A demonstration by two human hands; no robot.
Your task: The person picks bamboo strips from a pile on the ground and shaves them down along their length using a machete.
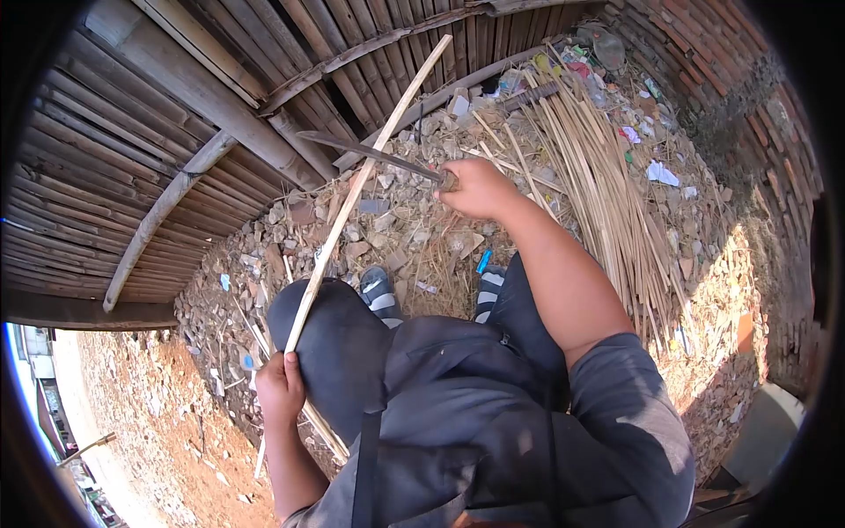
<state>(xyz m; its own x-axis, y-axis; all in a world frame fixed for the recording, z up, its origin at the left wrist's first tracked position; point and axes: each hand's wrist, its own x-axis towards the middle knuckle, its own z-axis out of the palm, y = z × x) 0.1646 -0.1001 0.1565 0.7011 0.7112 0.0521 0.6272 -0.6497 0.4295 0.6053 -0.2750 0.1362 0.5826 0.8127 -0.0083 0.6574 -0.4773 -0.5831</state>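
My left hand [281, 387] is closed around the lower end of a long, pale bamboo strip [339, 224]. The strip slants up and away from me, passing over my bent left knee [339, 321]. In my right hand [478, 187] is the handle of a long-bladed knife [392, 159], gripped in a fist. Its dark blade points left and crosses the strip in the upper part of its length. A few more pale strips [324, 429] lie beside my left thigh, partly hidden by it.
A large bundle of split bamboo strips [607, 189] lies to the right on rubble-strewn ground [422, 233]. A bamboo slat wall [132, 167] rises ahead and left; a brick wall [704, 53] stands on the right. Litter, including a white scrap [663, 173], is scattered around.
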